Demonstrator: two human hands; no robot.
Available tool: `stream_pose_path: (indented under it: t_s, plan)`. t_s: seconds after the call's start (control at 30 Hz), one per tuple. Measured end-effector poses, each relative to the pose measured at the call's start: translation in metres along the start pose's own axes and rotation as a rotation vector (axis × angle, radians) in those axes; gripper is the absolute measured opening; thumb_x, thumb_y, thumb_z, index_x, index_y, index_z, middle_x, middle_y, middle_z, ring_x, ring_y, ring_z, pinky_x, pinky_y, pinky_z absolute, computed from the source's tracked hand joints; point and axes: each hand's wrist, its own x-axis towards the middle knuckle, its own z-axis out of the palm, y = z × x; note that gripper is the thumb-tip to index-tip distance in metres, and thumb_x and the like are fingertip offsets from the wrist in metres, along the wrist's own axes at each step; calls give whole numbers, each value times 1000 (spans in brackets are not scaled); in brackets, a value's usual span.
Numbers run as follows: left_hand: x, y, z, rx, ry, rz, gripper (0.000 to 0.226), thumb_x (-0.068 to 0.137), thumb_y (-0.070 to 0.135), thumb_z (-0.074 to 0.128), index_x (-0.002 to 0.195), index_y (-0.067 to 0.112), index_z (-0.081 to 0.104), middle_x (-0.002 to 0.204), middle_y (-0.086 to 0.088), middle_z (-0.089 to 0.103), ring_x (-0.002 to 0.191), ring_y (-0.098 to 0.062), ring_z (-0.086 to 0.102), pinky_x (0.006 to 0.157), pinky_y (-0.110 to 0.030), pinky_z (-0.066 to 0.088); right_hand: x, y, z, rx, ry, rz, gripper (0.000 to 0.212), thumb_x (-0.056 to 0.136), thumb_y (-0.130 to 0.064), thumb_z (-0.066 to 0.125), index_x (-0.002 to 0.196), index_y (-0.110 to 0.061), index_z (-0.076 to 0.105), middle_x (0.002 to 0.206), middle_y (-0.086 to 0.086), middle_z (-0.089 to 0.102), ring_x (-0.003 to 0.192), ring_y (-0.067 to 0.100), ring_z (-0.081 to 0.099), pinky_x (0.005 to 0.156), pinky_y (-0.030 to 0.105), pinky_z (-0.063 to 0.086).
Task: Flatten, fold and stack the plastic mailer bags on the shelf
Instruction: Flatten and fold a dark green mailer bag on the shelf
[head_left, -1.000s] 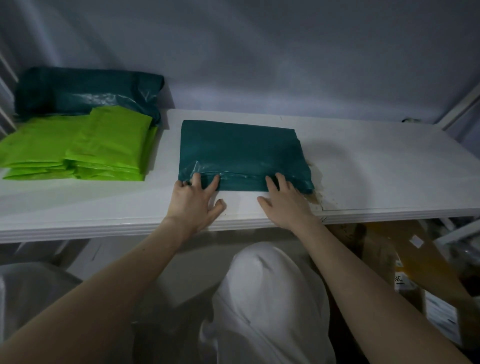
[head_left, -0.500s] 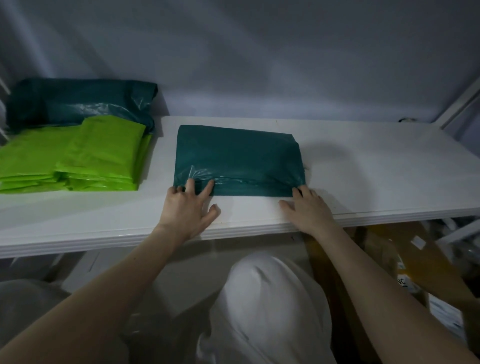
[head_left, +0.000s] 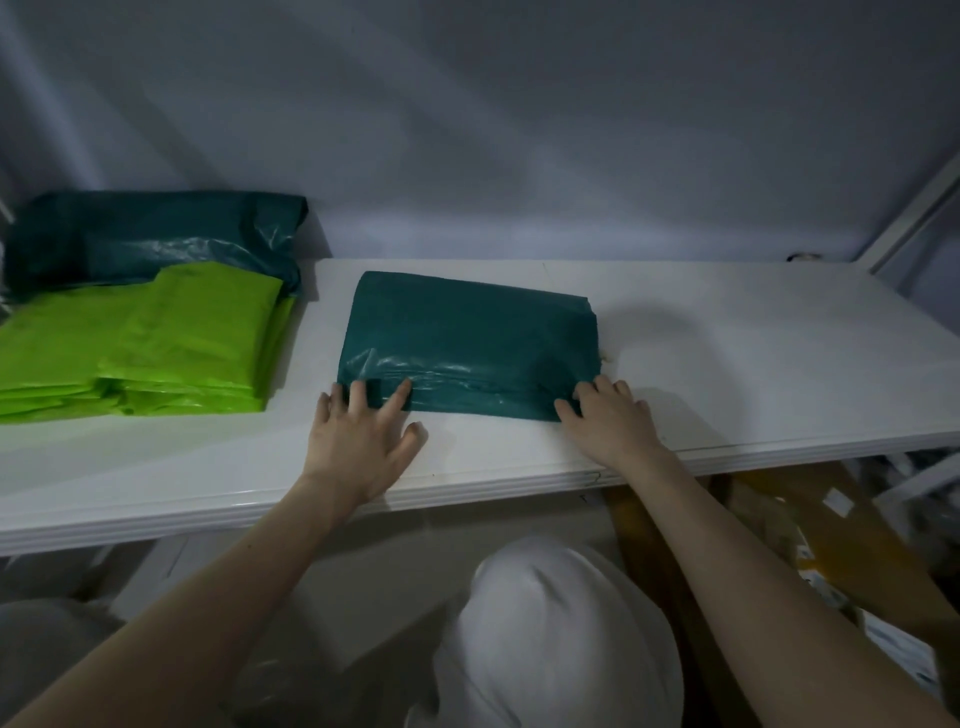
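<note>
Head view: a dark green bag (head_left: 467, 343) lies folded into a flat rectangle on the white shelf (head_left: 753, 374), about midway along it and close to the front edge. The left hand (head_left: 358, 441) rests on the shelf with fingers spread and nearly straight, its fingertips pressing the bag's near left corner. The right hand (head_left: 610, 421) lies flat with straight fingers on the bag's near right corner; neither hand grips anything.

Toward the shelf's left end sits a stack of bright green bags (head_left: 140, 338), already folded and piled near the front edge, and behind it, against the back edge, a pile of dark green bags (head_left: 156, 234) that looks looser and shiny.

My reading: the bright green pile is done, and this dark bag is folded and being pressed flat along its near edge. It still has to go onto a pile. Whether the rear dark pile is properly folded I cannot tell.
</note>
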Motion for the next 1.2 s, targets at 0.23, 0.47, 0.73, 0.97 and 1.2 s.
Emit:
stream_pose_path:
  t_s: [0.23, 0.47, 0.73, 0.97, 1.2]
  plan:
    - [19, -18, -1, -82, -103, -77, 61, 90, 62, 17, 143, 32, 13, 156, -18, 5, 143, -40, -1, 114, -56, 2, 14, -7, -16, 66, 190, -67, 43, 96, -35, 37, 132, -12, 35, 132, 12, 36, 121, 29, 35, 94, 42, 39]
    - [29, -24, -11, -193, 8, -292, 56, 95, 50, 27, 146, 29, 20, 134, -15, 34, 123, -34, 35, 99, -48, 33, 45, -15, -23, 141, 119, -85, 52, 97, -37, 35, 142, -13, 28, 149, 8, 29, 135, 27, 29, 112, 48, 23]
    - [38, -1, -17, -932, 48, -377, 53, 93, 32, 49, 139, 14, 30, 131, -17, 41, 114, -38, 49, 100, -42, 40, 76, -26, -19, 357, -4, -1, 59, 94, -46, 37, 144, -18, 23, 137, 12, 45, 119, 31, 49, 98, 44, 42]
    - [54, 3, -17, -1582, 62, -510, 61, 83, 27, 68, 133, 30, 33, 116, -10, 59, 97, -23, 62, 88, -40, 53, 73, -36, -5, 497, 25, 48, 54, 88, -45, 47, 134, -19, 33, 127, 8, 52, 113, 29, 50, 93, 42, 44]
    - [67, -26, -27, -1267, 212, -349, 35, 83, 30, 67, 114, 34, 52, 115, -4, 59, 101, -24, 61, 91, -42, 52, 61, -57, -13, 652, 139, -56, 46, 91, -29, 55, 130, -20, 32, 119, 11, 47, 94, 23, 54, 78, 31, 43]
